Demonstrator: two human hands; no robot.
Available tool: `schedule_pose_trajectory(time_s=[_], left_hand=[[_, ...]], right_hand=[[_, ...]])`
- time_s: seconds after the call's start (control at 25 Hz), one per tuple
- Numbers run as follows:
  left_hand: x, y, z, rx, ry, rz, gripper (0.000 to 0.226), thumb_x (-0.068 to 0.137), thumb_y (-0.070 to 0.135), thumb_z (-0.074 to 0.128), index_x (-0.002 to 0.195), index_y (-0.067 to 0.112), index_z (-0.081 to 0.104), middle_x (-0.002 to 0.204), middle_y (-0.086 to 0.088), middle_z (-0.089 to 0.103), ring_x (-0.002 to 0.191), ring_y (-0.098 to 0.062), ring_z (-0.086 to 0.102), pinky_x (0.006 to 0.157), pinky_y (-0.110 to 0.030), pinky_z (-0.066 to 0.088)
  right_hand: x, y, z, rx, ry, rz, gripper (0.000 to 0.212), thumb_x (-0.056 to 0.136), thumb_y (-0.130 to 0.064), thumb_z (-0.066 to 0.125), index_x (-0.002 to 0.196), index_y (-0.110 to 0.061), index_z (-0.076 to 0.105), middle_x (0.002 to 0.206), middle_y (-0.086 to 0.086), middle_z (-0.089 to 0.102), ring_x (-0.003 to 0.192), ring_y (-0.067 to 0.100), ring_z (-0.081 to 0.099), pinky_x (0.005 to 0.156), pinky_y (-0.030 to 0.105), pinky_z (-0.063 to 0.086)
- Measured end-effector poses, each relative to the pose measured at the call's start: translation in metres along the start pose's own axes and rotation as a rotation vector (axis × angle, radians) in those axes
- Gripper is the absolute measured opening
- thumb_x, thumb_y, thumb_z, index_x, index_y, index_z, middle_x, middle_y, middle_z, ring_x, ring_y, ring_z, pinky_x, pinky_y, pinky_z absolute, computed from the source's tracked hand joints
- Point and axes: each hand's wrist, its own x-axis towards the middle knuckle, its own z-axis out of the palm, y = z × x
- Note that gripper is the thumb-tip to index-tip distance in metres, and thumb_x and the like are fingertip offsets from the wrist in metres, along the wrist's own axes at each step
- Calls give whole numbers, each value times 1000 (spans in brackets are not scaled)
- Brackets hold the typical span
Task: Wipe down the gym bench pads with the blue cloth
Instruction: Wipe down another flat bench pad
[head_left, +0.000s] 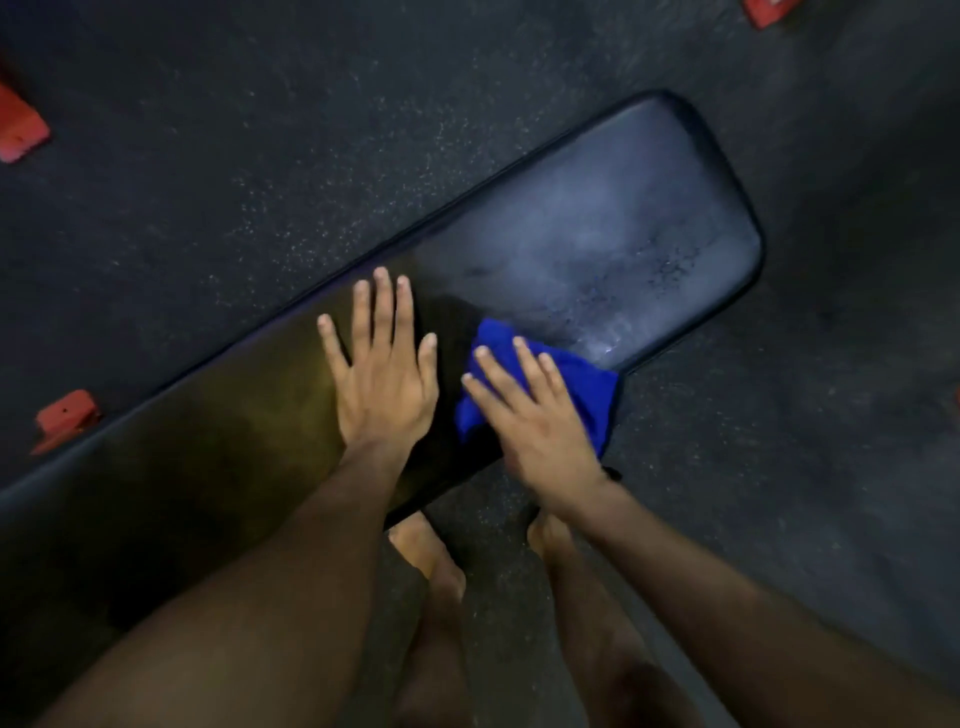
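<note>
A long black gym bench pad (597, 218) runs diagonally from lower left to upper right, its far end shiny with wet streaks. My left hand (382, 374) lies flat on the middle of the pad, fingers straight and spread. Just to its right, my right hand (535, 415) presses the crumpled blue cloth (582, 379) onto the pad's near edge with straight fingers. Part of the cloth hangs over that edge.
Dark speckled rubber floor (260, 156) surrounds the bench. Red metal pieces sit at the left edge (21, 130), lower left beside the pad (67, 418) and top right (769, 10). My bare feet (426, 556) stand on the floor below the pad.
</note>
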Motion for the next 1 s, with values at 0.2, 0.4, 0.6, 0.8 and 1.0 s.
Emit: schedule_pose_trajectory(time_s=[0.2,0.4,0.6,0.8,1.0], left_hand=[[0,-6,11,62,-20,-15,66,105,43,20,163,14,7,172,-1,0,158,-17,-2,126,-55,-3],[5,0,10,62,-20,-26,67,105,43,19,163,15,3,172,1,-5,158,-15,-7,126,-55,-4],[5,-1,10,76,-25,-15,66,105,44,16,164,14,4,172,0,-4,158,-16,-6,126,-55,-4],[6,-1,9,94,-16,-14,67,104,42,16,163,13,4,172,-2,-3,158,-17,-4,126,-56,-2],[5,1,10,88,-12,-21,67,104,42,17,163,12,7,172,-2,0,158,-17,-2,126,-55,-2]], right_hand=[[24,78,-12,-25,108,150,67,78,-11,51,145,-18,50,158,5,37,143,37,35,117,53,27],[60,213,-49,-21,229,603,61,84,-20,38,145,-13,46,157,11,38,141,37,38,119,43,25],[65,171,-42,19,307,732,63,83,-23,41,145,-14,46,157,9,38,140,39,36,119,46,25],[20,7,2,88,135,462,73,76,-16,63,147,-18,45,160,4,34,147,37,26,118,53,25],[6,30,2,70,60,147,59,84,-10,45,142,-18,53,155,3,43,141,36,39,116,48,28]])
